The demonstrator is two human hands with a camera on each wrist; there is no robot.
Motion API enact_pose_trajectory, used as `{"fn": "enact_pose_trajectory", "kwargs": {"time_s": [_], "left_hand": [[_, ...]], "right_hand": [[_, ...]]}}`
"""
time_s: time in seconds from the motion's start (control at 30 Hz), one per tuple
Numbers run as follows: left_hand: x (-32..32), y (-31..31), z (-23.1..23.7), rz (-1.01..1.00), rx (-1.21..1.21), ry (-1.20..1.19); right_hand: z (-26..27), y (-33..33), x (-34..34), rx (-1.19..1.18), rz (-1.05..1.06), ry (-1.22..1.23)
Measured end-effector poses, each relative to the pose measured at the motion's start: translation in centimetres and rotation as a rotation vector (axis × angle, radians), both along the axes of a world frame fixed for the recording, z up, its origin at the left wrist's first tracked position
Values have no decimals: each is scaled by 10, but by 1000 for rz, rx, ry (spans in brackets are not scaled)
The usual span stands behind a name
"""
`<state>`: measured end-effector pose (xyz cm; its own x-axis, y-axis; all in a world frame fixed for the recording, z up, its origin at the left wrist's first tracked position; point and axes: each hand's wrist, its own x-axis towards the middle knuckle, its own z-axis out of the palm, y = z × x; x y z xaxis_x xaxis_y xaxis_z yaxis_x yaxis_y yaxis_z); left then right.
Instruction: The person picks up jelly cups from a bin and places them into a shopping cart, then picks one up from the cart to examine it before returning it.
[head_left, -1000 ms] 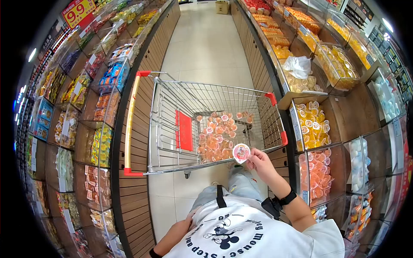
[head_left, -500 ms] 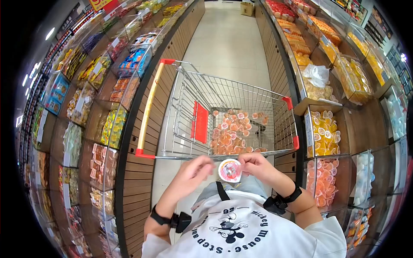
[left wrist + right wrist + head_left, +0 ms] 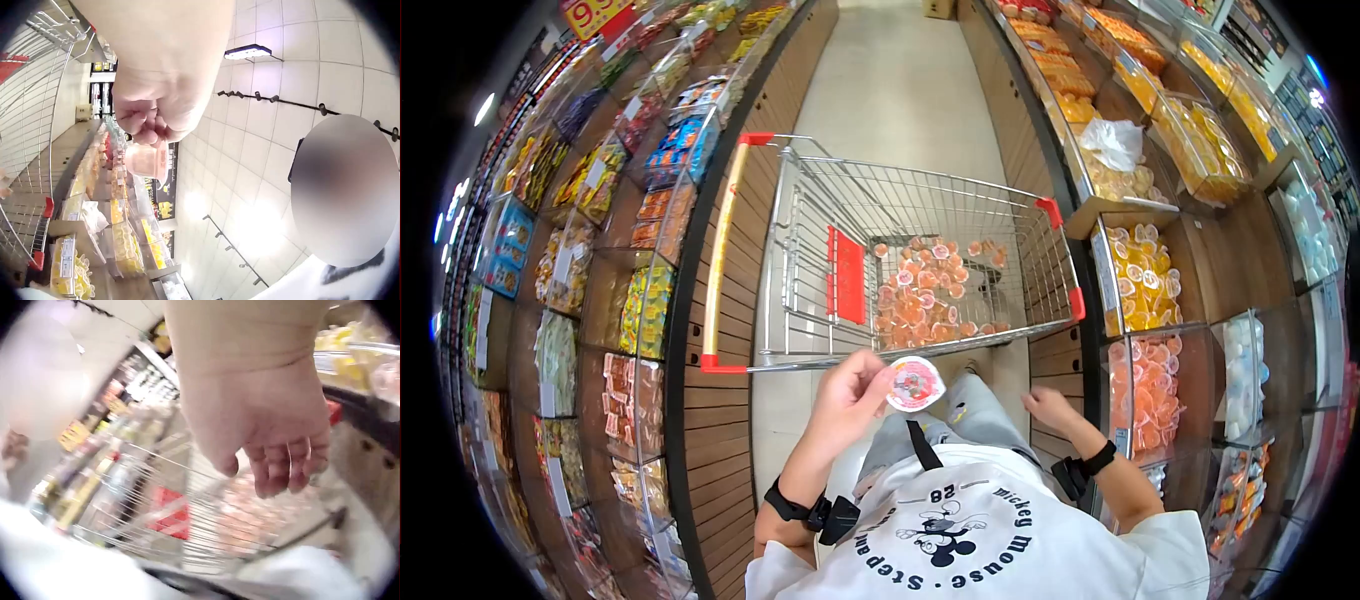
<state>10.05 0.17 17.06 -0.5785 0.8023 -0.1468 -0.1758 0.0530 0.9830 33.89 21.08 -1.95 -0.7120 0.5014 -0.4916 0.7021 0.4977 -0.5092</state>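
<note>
My left hand [image 3: 847, 400] pinches a jelly cup [image 3: 915, 384] with a round printed lid, close to my body in front of the shopping cart [image 3: 725, 250]. In the left wrist view the cup's pale pink, see-through side [image 3: 145, 161] shows below the curled fingers. My right hand [image 3: 1052, 409] holds nothing and hangs loosely curled off the cart's near right corner. The right wrist view shows its palm and bent fingers [image 3: 278, 472]. Inside the cart lies a loose heap of orange-pink jelly cups [image 3: 915, 295].
On the right, a bin of pink jelly cups [image 3: 1145, 395] sits below one of yellow jelly cups [image 3: 1140, 280]. A white plastic bag [image 3: 1112, 145] lies farther along that shelf. Bins of wrapped sweets [image 3: 645, 310] line the left side. Aisle floor [image 3: 900, 90] stretches beyond the cart.
The jelly cup has passed from my right hand to my left, which came up from my side. My right hand has let go and moved away to the right.
</note>
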Motion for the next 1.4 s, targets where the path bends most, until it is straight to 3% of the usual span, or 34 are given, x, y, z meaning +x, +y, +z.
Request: {"fn": "enact_pose_trajectory", "kwargs": {"time_s": [0.07, 0.1, 0.17, 0.23, 0.33, 0.43, 0.47, 0.57, 0.67, 0.77, 0.8, 0.93, 1.03, 1.13, 1.23, 1.37, 1.4], "left_hand": [[0, -3, -9, 48, -13, -53], [0, -4, -13, 74, -49, -66], [-1, -7, -20, 138, -131, -89], [-2, -9, -32, 199, -178, -108], [7, -11, -46, 283, -267, -149], [16, -6, -52, 326, -349, -158], [19, -3, -54, 339, -368, -155], [24, 7, -56, 392, -389, -196], [25, 12, -64, 419, -393, -179], [24, 12, -72, 386, -484, -121], [23, 13, -78, 405, -496, -138], [30, 12, -93, 414, -551, -178], [31, 17, -95, 373, -572, -175], [24, 20, -95, 315, -544, -149], [16, 32, -96, 253, -497, -142], [11, 64, -82, 116, -387, -107], [11, 74, -74, 81, -331, -104]], "right_hand": [[-38, -6, 53, -467, -251, -591], [-77, -16, 96, -726, -554, -551], [20, -43, 77, -1245, -685, -145], [-23, -38, 100, -1234, -760, -144], [-148, -32, 177, -806, -463, -395], [-111, -18, 159, -303, -161, -450], [-117, -18, 163, -280, -151, -389], [-93, -8, 142, -414, -199, -501], [-136, 2, 154, -620, -89, -720], [-136, 3, 131, -771, -381, -828], [-131, 2, 122, -866, -331, -920], [-149, -10, 139, -778, -30, -706], [-114, 4, 139, -919, -356, -427], [-85, 32, 144, -914, -240, -454], [-85, 52, 143, -160, 182, -278], [15, 74, 21, -154, -174, 27], [45, 75, -6, -176, -169, 102]]}}
